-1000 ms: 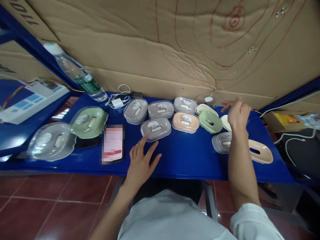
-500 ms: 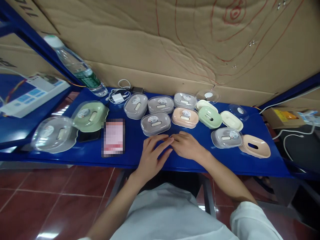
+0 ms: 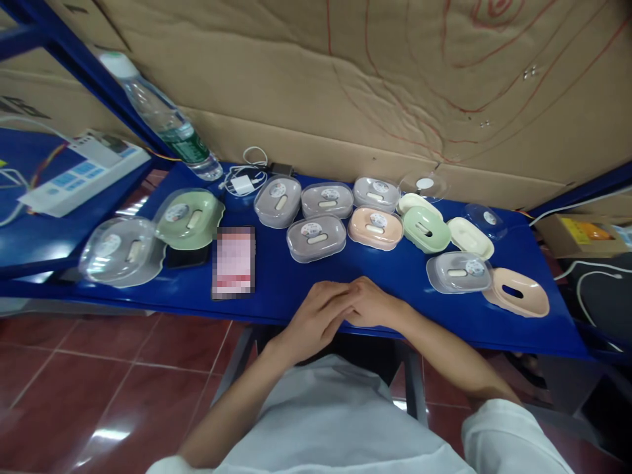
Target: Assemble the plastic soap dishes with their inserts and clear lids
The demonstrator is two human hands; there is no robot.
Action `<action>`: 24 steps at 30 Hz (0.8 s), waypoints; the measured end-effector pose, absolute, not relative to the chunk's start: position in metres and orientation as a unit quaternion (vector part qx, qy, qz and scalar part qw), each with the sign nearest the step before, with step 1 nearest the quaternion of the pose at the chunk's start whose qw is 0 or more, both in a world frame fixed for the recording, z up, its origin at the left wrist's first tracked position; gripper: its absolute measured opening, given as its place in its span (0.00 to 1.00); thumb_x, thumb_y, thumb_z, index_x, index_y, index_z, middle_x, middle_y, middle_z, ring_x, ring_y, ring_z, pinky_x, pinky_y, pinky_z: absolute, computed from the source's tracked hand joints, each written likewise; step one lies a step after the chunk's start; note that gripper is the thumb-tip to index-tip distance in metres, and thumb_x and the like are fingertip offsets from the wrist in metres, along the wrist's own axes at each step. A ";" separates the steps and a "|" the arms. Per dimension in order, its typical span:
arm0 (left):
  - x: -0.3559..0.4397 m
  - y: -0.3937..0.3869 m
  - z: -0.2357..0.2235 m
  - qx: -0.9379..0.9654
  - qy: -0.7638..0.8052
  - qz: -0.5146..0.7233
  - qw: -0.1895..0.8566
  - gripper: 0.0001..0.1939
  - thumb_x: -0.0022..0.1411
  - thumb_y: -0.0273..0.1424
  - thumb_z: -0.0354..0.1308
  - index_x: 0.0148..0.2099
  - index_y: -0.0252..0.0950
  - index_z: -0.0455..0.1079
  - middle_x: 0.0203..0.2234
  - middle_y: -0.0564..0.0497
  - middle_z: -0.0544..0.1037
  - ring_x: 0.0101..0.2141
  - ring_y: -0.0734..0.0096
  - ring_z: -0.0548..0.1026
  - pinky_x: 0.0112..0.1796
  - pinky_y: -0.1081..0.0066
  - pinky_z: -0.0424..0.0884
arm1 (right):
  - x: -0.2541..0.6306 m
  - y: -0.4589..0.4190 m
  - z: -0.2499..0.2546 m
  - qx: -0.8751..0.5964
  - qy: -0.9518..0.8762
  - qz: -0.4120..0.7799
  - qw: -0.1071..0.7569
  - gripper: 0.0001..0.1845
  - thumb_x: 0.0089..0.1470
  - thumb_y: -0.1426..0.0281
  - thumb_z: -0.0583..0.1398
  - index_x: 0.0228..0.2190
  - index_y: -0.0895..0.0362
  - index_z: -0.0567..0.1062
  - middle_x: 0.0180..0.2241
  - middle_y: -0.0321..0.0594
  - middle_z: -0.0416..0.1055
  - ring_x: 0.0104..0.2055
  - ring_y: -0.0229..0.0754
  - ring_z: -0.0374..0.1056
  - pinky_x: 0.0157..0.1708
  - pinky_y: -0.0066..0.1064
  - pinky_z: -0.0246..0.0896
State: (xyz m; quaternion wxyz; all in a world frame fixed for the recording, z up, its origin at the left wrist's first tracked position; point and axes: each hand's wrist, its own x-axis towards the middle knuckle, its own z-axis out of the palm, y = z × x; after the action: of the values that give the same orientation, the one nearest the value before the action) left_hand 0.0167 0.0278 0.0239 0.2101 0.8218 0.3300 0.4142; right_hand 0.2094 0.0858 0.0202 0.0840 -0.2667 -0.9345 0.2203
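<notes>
My left hand and my right hand rest together at the front edge of the blue table. Their fingers are curled and touch each other, and nothing shows in either. Just beyond them lie a lidded grey soap box and a lidded peach one. A phone lies flat to the left of my hands.
More soap boxes are spread along the table: grey ones at the back, green, cream and an open peach one on the right, a green lidded one on the left. A water bottle leans against the cardboard wall.
My right hand came back from the boxes at the right and joined my left hand. Both hands then drew back to the table's front edge.
</notes>
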 end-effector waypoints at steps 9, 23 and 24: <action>-0.001 0.038 0.046 0.761 0.329 0.414 0.376 0.02 0.74 0.28 0.62 0.45 0.40 0.75 0.40 0.48 0.80 0.42 0.68 0.80 0.45 0.68 0.78 | 0.216 0.088 0.035 -0.186 -0.884 0.409 0.131 0.12 0.62 0.78 0.60 0.35 0.55 0.83 0.31 0.35 0.82 0.33 0.37 0.77 0.35 0.25 0.65; -0.019 0.038 0.018 0.787 0.430 0.385 0.217 0.05 0.74 0.28 0.58 0.43 0.40 0.74 0.39 0.48 0.81 0.40 0.68 0.80 0.43 0.67 0.76 | 0.295 0.118 0.087 -0.423 -0.827 0.241 0.281 0.17 0.74 0.64 0.55 0.55 0.49 0.80 0.52 0.43 0.82 0.53 0.47 0.79 0.57 0.40 0.72; -0.021 0.037 0.012 0.791 0.447 0.380 0.175 0.06 0.74 0.27 0.57 0.43 0.40 0.74 0.40 0.48 0.82 0.41 0.66 0.80 0.44 0.66 0.76 | 0.314 0.131 0.089 -0.479 -0.811 0.190 0.276 0.17 0.74 0.63 0.55 0.54 0.50 0.81 0.54 0.45 0.82 0.56 0.50 0.77 0.60 0.44 0.70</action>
State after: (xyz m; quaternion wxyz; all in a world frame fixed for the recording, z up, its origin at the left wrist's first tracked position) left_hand -0.0211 0.0374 0.0116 0.1754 0.7909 0.4466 0.3799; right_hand 0.3136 0.1309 0.0894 0.2765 -0.4788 -0.8112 0.1903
